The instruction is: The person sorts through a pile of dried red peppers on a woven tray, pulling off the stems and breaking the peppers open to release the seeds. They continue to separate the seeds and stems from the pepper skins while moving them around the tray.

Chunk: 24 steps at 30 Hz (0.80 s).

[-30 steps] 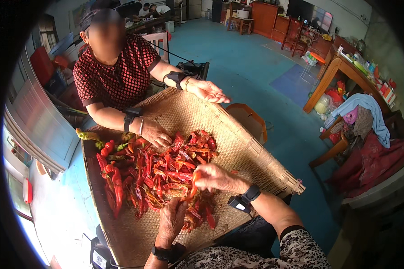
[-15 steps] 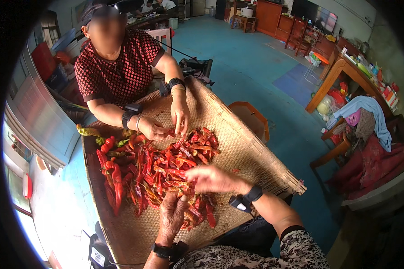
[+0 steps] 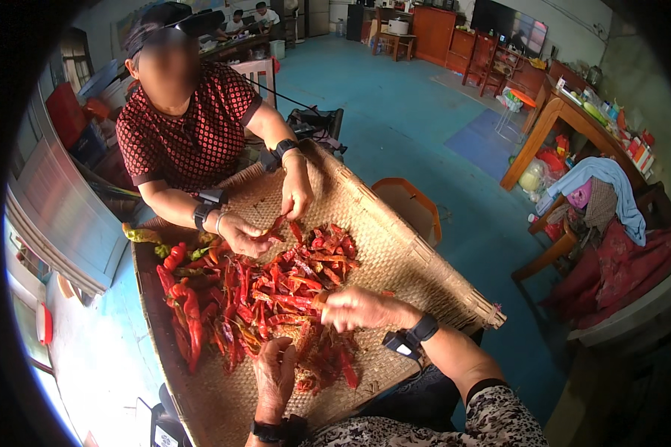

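Red chili peppers [image 3: 238,290], many wrinkled and some torn, lie heaped in a large woven bamboo tray [image 3: 410,253]. My left hand [image 3: 274,376] is at the near side of the heap, fingers curled toward the thumb; what they hold, if anything, is hidden. Just right of the heap, my right hand [image 3: 359,308] is closed in a pinch, with a small brownish-orange piece of chili pepper [image 3: 320,300] at its fingertips. Between and below my hands are pale seeds and torn red pieces. Across the tray, another person's hands [image 3: 250,235] hold a red chili pepper [image 3: 277,223].
Several green and yellowish peppers [image 3: 142,235] lie at the tray's far left corner. Beyond its right edge stands an orange-rimmed container [image 3: 417,208] on the blue floor. A chair heaped with clothes [image 3: 604,201] and a wooden table [image 3: 552,119] are at the right.
My right hand has come down slightly and closed. My left hand has shifted a little down and left. The other person's hands have spread apart around a chili pepper. The view has shifted slightly.
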### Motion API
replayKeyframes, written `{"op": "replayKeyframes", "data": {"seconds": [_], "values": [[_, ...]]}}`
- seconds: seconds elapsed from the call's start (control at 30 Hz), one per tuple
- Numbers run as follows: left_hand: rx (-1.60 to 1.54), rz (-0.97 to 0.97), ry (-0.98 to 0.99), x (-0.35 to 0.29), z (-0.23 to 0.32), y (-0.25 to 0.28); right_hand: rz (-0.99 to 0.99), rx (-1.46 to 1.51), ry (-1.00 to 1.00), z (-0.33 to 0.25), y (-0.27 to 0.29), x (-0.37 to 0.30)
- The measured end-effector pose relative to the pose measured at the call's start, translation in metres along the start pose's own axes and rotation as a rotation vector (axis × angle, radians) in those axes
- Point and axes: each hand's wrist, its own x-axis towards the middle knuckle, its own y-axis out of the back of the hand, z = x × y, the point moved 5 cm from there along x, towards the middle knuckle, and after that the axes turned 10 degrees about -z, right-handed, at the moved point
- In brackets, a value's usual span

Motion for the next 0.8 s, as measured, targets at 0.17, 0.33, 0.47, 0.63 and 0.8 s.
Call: {"op": "replayKeyframes", "data": {"seconds": [0.17,0.33,0.47,0.63,0.8], "values": [[0.584,0.096,-0.091,0.001,0.015,0.019,0.662,0.479,0.317,0.001,0.079,-0.041],[0.667,0.067,-0.076,0.008,0.014,0.01,0.674,0.694,0.24,0.03,0.075,-0.038],[0.721,-0.063,-0.061,0.013,0.001,0.003,0.238,0.107,-0.041,0.003,0.022,-0.005],[0.639,-0.143,-0.082,0.014,-0.016,0.0,-0.075,-0.268,-0.07,0.011,-0.024,0.015],[0.718,-0.024,-0.053,0.007,0.007,0.005,-0.05,-0.265,-0.026,0.013,-0.028,0.015]]}}
